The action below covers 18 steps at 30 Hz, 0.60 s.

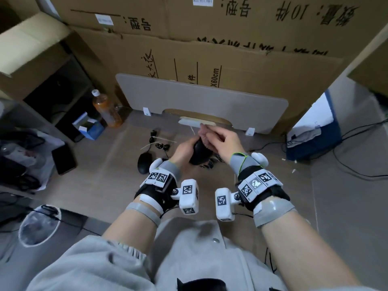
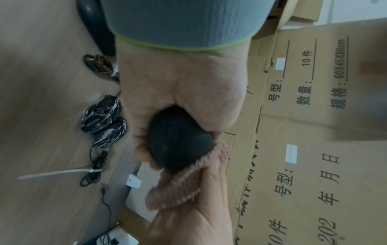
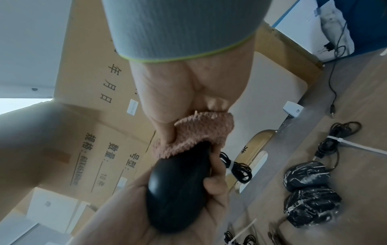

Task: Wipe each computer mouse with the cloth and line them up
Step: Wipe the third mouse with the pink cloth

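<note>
i have the worktop (image 1: 210,185) under me, a pale wood-look surface backed by a grey divider panel (image 1: 210,101) and stacked cardboard boxes (image 1: 252,49). on it, well left of my hands, one black mouse on the worktop (image 1: 144,163) lies alone. two more mice with a marbled black finish (image 3: 307,194) sit touching each other nearer the divider, their bundled cables (image 3: 335,137) just beside them.

the step in hand is the wiping itself, as i judge it. my left hand (image 1: 182,152) is wrapped around the black mouse (image 1: 199,153), fingers and thumb curled round its body, holding it up off the worktop with its rounded back showing in the left wrist view. my right hand (image 1: 220,137) is clamped on the pink cloth (image 1: 203,133), bunched between thumb and fingers and pressed against the far end of the mouse; the right wrist view shows cloth and mouse touching. the held mouse's cable (image 3: 236,169) hangs coiled and tied behind it.

how far along: i read this as an early or middle mouse, since the marbled pair look untouched in their huddle, though i cannot tell which have been cleaned.

next, i would draw the cloth along the shell toward the near end, turning the mouse in the left hand to reach its sides and underside, keeping the grip firm on that smooth shell. then it goes down beside the lone mouse, parallel, cable clear of the row.
</note>
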Each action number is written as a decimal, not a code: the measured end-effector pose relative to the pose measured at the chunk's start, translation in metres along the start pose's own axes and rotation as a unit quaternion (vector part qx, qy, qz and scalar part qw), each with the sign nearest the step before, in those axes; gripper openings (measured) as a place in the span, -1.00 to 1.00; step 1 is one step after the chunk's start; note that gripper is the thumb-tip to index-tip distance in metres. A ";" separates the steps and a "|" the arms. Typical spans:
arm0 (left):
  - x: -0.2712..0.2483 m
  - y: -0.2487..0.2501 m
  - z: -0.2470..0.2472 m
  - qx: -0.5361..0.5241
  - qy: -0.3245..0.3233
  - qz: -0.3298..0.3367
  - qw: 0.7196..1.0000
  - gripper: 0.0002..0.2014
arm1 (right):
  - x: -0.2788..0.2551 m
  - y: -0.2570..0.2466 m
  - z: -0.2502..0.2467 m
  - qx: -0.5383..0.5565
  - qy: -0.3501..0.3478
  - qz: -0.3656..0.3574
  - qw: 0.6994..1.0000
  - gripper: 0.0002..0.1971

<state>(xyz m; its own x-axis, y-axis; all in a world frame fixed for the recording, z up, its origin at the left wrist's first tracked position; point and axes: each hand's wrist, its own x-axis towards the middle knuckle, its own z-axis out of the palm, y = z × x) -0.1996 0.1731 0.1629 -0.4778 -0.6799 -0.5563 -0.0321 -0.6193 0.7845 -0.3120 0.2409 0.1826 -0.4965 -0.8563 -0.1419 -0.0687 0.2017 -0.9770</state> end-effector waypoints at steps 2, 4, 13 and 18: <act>0.001 -0.001 0.002 -0.040 0.026 0.016 0.999 -0.63 | -0.004 -0.001 -0.002 -0.065 -0.012 -0.017 0.998 -0.68; 0.000 -0.001 0.005 -0.069 0.033 0.024 0.997 -0.55 | -0.006 -0.004 -0.006 -0.124 -0.017 -0.038 0.991 -0.70; -0.007 -0.004 -0.002 0.079 -0.017 0.026 0.996 -0.31 | 0.007 -0.012 -0.022 -0.076 0.065 -0.022 0.995 -0.95; -0.002 0.002 -0.019 0.168 0.044 0.077 0.982 -0.27 | 0.019 -0.004 -0.001 -0.104 -0.005 0.033 0.994 -0.69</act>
<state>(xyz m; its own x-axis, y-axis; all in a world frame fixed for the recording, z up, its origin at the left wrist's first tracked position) -0.1818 0.1657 0.1597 -0.4225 -0.7960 -0.4335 -0.2597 -0.3519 0.8993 -0.3220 0.2242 0.1844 -0.4983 -0.8418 -0.2075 -0.2143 0.3515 -0.9113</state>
